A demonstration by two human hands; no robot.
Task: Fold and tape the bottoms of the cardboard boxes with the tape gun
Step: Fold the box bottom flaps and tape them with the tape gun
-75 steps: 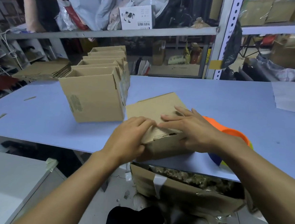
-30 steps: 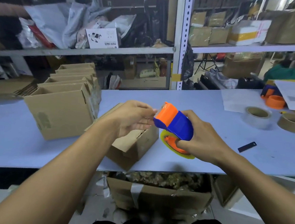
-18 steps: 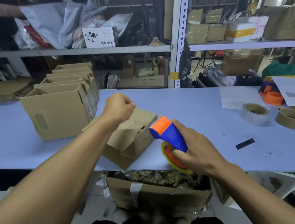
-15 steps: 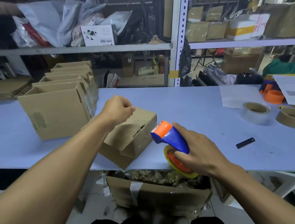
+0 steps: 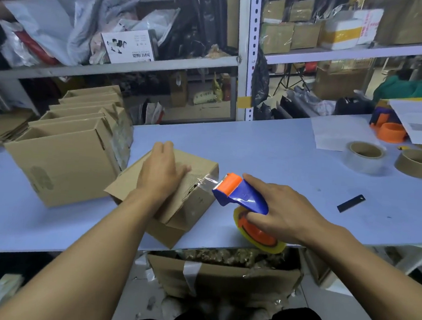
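Cardboard box (image 5: 194, 204) lies tilted at the table's (image 5: 268, 159) near edge, beside upright boxes (image 5: 63, 158). Left hand (image 5: 161, 173) presses flat on its folded flaps. Right hand (image 5: 279, 210) grips the tape gun (image 5: 240, 195); clear tape bridges to the box's corner.

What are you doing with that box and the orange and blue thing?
A person is taping a cardboard box shut on the blue table. The left hand presses the flaps flat. The right hand holds the tape gun, with clear tape stretched to the box's right edge. More folded boxes wait on the left.
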